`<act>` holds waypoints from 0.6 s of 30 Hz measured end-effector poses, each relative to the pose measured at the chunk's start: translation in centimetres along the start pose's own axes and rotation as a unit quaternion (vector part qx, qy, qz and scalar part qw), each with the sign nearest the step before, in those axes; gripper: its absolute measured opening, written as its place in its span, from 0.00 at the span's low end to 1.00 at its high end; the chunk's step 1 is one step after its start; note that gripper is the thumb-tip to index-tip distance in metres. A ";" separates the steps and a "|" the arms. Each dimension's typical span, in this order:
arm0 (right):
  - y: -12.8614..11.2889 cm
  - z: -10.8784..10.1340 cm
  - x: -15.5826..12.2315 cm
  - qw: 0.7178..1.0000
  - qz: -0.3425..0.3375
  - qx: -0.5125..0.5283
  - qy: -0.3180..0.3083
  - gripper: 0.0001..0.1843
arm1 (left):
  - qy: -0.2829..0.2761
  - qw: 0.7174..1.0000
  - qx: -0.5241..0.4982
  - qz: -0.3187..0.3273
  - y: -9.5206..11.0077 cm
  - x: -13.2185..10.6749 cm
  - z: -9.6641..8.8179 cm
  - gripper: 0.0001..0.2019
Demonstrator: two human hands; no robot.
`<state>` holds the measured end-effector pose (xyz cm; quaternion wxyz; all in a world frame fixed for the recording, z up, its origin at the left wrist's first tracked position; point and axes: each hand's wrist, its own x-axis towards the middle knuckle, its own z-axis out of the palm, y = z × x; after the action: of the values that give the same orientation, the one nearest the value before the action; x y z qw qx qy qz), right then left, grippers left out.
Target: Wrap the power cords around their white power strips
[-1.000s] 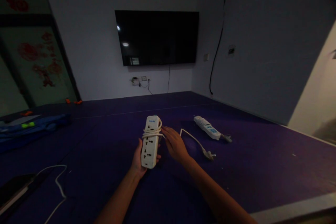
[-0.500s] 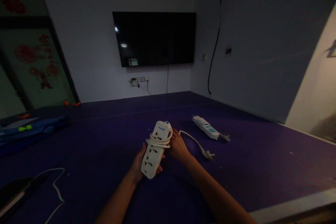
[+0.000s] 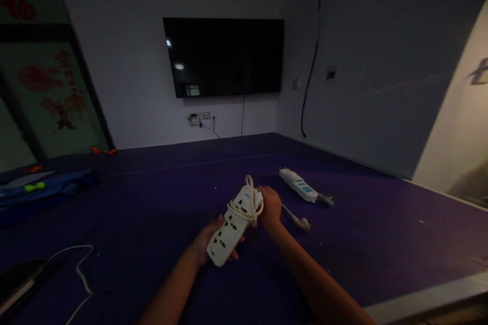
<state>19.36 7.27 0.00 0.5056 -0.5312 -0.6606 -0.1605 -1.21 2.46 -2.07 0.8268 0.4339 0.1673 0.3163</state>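
A white power strip [image 3: 229, 236] tilts up above the purple surface, its sockets facing me. My left hand [image 3: 208, 241] is closed around its lower part, thumb on the near side and fingertips showing beyond the right edge. Around the upper part runs its white cord [image 3: 244, 210] in loops, one of which stands up past the top end. At the top right my right hand [image 3: 270, 205] is closed on the cord; its fingertips are partly hidden. From there the cord trails to a plug [image 3: 304, 224] lying on the surface.
Another power strip [image 3: 299, 185], wrapped in its cord, lies to the right. Blue cloth [image 3: 57, 185] is at the far left. A dark flat object [image 3: 23, 277] with a white cable [image 3: 82, 271] sits at the lower left. A television [image 3: 229, 58] hangs on the wall.
The power strip has tilted further to the right. My right hand has moved right and slightly up, and a cord loop now rises above the strip's top end.
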 end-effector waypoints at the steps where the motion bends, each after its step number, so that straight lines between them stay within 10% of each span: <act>1: 0.0 -0.1 0.1 0.999 0.035 -0.006 0.007 0.13 | 0.004 1.000 -0.010 0.012 0.0 0.0 0.0 0.29; 6: -0.2 -0.2 0.4 0.991 0.132 -0.030 0.014 0.25 | 0.000 0.996 -0.040 0.079 0.1 -0.2 0.0 0.29; 18: -1.0 -0.4 0.3 0.978 0.021 -0.101 -0.179 0.09 | -0.036 0.995 0.037 0.081 0.2 -1.0 0.7 0.27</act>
<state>18.71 6.72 0.81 0.3263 -0.6132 -0.7095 -0.1185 -1.66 1.47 -1.53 0.7876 0.4874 0.1131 0.3597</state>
